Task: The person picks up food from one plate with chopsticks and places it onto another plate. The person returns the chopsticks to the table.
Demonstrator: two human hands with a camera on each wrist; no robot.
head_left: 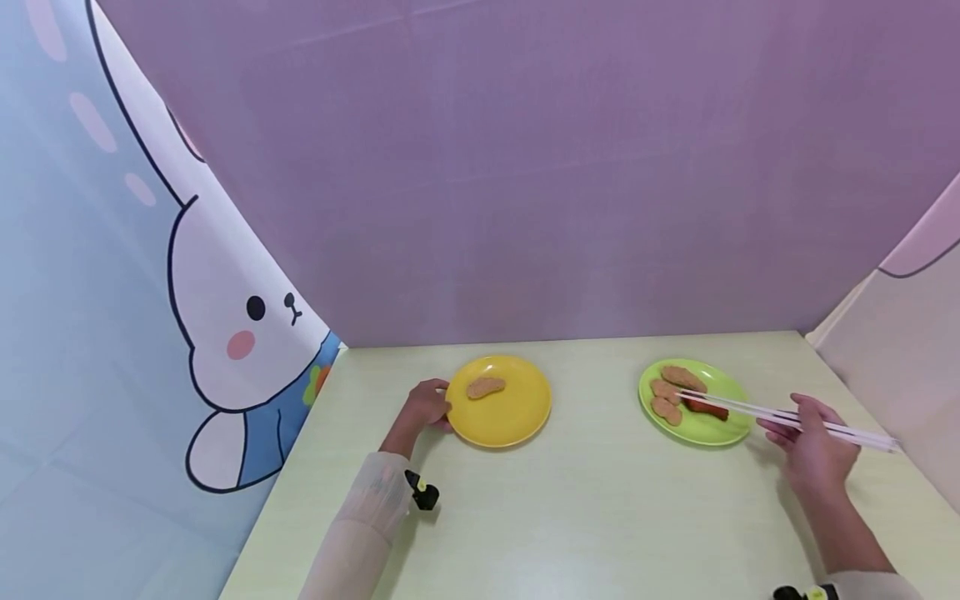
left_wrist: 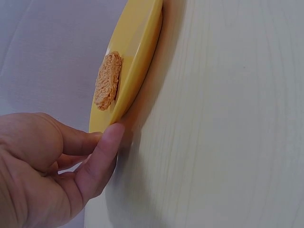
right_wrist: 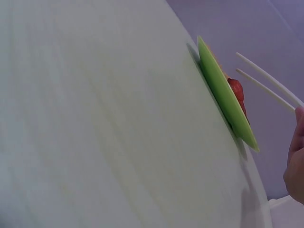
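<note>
At the far side of the table my left hand [head_left: 429, 405] pinches the left rim of a yellow plate [head_left: 510, 421] between thumb and fingers [left_wrist: 110, 140]. One tan, crinkly breaded piece [head_left: 485, 387], like a nugget, lies on that plate. On the right, my right hand [head_left: 817, 446] holds a pair of white chopsticks [right_wrist: 268, 76]. Their tips are slightly apart and hover over a green plate [head_left: 705, 433], gripping nothing. Several tan breaded pieces [head_left: 666, 409] and a red-brown piece [right_wrist: 236, 89], its kind unclear, lie on the green plate.
Both plates stand on a pale wood-grain table [head_left: 585, 500]. A purple cloth wall [head_left: 525, 167] rises behind its far edge. To the left hangs a blue panel with a cartoon rabbit [head_left: 225, 308], and a pale panel [head_left: 915, 350] borders the right side.
</note>
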